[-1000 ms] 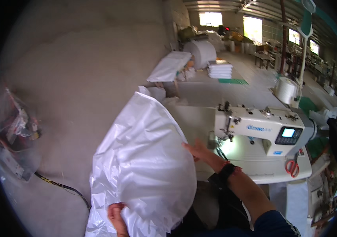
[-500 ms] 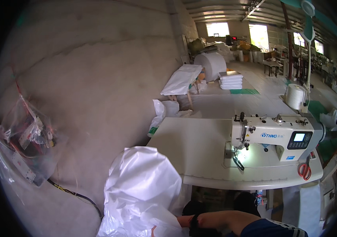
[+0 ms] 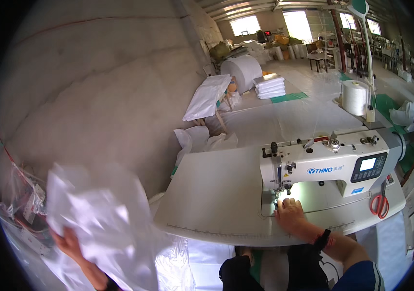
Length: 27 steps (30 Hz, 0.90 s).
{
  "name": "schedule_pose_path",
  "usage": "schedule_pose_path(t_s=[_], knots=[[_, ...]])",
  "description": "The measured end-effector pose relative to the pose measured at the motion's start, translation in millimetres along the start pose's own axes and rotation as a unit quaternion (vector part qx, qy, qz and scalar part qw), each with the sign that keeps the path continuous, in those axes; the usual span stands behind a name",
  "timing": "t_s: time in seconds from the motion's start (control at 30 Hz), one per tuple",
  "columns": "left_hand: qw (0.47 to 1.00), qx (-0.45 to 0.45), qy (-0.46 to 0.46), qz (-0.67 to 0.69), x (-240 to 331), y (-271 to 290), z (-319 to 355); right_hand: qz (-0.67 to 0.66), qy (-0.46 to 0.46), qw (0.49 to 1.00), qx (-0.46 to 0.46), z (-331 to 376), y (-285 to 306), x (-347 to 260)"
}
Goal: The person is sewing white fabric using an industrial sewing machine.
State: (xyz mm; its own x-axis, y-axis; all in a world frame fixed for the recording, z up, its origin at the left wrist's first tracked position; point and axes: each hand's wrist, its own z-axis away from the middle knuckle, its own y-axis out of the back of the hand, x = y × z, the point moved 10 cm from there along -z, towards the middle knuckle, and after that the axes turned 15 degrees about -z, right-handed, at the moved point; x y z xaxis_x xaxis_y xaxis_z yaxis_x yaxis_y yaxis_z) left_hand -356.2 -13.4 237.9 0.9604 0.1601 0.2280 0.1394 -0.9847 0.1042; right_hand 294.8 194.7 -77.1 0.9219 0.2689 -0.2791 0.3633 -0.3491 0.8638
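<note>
As viewed from my remote post through the head camera, the white sheet (image 3: 105,223), apparently of plastic, is raised and creased off the left edge of the surface (image 3: 207,194), beyond its front left corner; motion blur softens its outline. I find the hands well apart. The left hand (image 3: 70,246) lies against the lower left part of the sheet, fingers spread upward along it; I cannot tell whether they are closed on the material. The right hand (image 3: 290,214) is over the surface, beneath the needle area of the white sewing machine (image 3: 328,160), its fingers bent downward. Their tips are partly hidden, and I cannot tell whether they grip anything.

I record the machine along the right half of the surface, its work light on and its control panel (image 3: 369,167) lit. Scissors (image 3: 380,205) with red handles lie near the front right corner. More white sheeting (image 3: 207,262) shows below the front edge. Crumpled white material (image 3: 193,139) sits beside the rear left corner. Beyond the rear edge I note a white thread cone (image 3: 355,98), a stack of white folded packs (image 3: 269,87) and a large white roll (image 3: 242,72).
</note>
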Motion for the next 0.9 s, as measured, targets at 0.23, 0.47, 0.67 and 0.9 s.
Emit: schedule_pose_path(t_s=[0.23,0.47,0.67,0.9], knots=[[0.846,-0.476,-0.220,-0.096,312.9,-381.1,35.7,-0.082,0.028,0.995,0.053,-2.0,7.7,6.5],[0.835,-0.385,-0.290,0.265,430.1,-318.0,226.0,-0.091,-0.021,0.993,0.077,-2.5,14.9,12.9],[0.897,-0.298,-0.214,0.245,302.2,-184.4,261.3,-0.132,-0.014,0.988,0.084,0.6,9.3,16.2],[0.874,-0.446,0.176,-0.074,-55.0,-149.9,425.8,0.070,-0.006,0.992,0.109,13.2,23.0,-12.4]])
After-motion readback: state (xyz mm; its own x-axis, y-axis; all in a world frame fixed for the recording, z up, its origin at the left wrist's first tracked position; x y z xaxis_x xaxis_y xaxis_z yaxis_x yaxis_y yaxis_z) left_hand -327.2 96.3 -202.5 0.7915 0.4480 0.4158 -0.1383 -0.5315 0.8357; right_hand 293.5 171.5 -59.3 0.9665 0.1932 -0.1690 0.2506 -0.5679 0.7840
